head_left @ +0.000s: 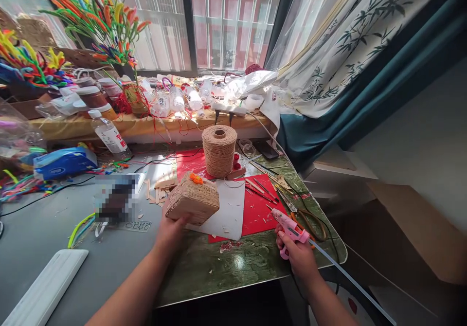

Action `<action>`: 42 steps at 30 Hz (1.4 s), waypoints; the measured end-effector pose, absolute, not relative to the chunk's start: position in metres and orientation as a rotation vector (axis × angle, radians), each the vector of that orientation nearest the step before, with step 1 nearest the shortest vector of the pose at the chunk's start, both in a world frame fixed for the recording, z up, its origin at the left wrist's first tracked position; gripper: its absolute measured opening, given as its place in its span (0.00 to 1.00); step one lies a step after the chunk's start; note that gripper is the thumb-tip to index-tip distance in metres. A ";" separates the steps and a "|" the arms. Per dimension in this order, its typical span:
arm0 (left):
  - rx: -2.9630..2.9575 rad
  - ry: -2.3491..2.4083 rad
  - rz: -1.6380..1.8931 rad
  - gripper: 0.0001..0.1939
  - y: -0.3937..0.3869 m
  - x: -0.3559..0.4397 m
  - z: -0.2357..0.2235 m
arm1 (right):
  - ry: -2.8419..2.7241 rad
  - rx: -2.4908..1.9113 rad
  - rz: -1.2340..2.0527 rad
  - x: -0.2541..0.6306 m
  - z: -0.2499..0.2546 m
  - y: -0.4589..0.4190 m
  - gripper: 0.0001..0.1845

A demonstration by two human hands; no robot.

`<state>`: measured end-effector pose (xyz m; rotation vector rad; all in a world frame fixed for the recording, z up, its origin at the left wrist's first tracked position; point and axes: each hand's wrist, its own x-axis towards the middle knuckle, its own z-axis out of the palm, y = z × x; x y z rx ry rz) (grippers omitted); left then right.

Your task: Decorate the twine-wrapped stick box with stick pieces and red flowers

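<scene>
My left hand [174, 226] is closed on a small twine-wrapped box [199, 197], tilted above the table, with an orange flower-like piece [196, 178] on it. Part of the fingers is hidden behind the box. In my right hand [297, 250] is a pink glue gun [288, 224], its nozzle toward the left and a long glue stick [350, 280] out of its back end. A big spool of twine [219, 152] stands upright behind the box. Beneath the box lie a white sheet [229, 209] and a red sheet [257, 211] with scraps on them.
Scissors [288, 199], pencils [261, 190] and a phone [267, 150] lie at the right. Wooden sticks [160, 192], a blue packet [64, 163] and a plastic bottle [109, 135] are at the left. A power strip [229, 108] rests on the sill. Cords cross the table.
</scene>
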<state>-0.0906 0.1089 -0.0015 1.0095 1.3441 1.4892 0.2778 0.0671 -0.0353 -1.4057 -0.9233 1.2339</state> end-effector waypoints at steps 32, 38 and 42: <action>2.949 1.591 1.073 0.37 0.087 -0.090 0.024 | -0.967 -1.327 1.199 0.278 -0.033 0.067 0.21; 2.937 1.576 1.115 0.30 0.067 -0.100 0.010 | -0.954 -1.332 1.213 0.277 -0.028 0.067 0.21; 2.889 1.616 1.132 0.25 0.064 -0.099 0.002 | -0.940 -1.328 1.221 0.278 -0.031 0.067 0.20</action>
